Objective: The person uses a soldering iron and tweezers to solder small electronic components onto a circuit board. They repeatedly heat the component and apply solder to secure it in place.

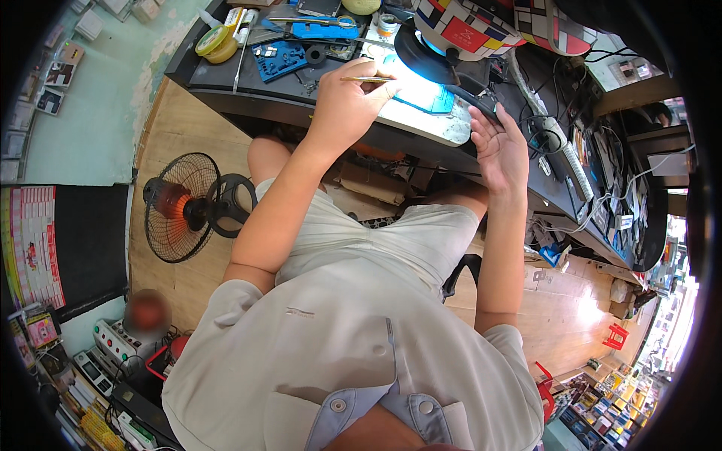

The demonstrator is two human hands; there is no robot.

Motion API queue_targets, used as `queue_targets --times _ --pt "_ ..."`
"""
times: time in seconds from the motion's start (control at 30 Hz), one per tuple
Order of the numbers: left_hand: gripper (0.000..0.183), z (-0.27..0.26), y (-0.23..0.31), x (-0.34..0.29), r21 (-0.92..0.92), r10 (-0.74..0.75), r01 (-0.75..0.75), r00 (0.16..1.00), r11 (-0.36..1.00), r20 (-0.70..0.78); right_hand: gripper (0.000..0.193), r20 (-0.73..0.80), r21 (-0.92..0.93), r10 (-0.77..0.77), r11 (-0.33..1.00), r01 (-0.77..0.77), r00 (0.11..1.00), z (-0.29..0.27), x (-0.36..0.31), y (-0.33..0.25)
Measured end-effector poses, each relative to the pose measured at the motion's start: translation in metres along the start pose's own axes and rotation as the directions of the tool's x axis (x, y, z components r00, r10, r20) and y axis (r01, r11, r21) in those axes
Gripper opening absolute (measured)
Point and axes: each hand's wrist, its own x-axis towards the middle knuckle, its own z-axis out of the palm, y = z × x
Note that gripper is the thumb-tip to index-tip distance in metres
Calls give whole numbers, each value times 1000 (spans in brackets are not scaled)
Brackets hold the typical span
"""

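Observation:
My left hand (347, 107) is closed in a pen-like pinch at the bench's front edge. It grips a thin gold-coloured tool (367, 79), which looks like tweezers. Just right of its fingertips, a brightly lit blue work mat (432, 96) lies on a pale board (453, 129). What the tool's tip touches is lost in the glare and behind my fingers. My right hand (499, 150) is raised at the board's right edge, palm turned up and fingers apart, holding nothing. A black handle-like part (478, 100) lies close by its fingertips. Over the mat hangs a round black lamp-like head (423, 54).
A colourful patterned object (474, 28) stands behind the lamp head. On the bench's left are a blue parts holder (280, 62), a yellow round tub (218, 45) and loose tools. Cables and a power strip (575, 169) run along the right. A fan (184, 207) stands on the floor.

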Motion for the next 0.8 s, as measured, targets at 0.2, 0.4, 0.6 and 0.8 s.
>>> queue_targets --times 0.2,0.4,0.6,0.8 --pt "15 0 2 0 26 -10 10 1000 1000 -9 37 42 5 29 1000 -29 999 1 -5 1" --pt "14 2 3 -3 -48 -5 4 1000 999 -20 52 78 117 96 988 -104 992 7 -12 3" --pt "12 3 1 -3 -28 11 -12 999 1000 -31 66 23 167 132 977 -134 991 6 -22 5" --pt "12 2 4 -4 18 69 -68 997 998 -37 70 -72 3 71 997 -71 995 9 -32 13"
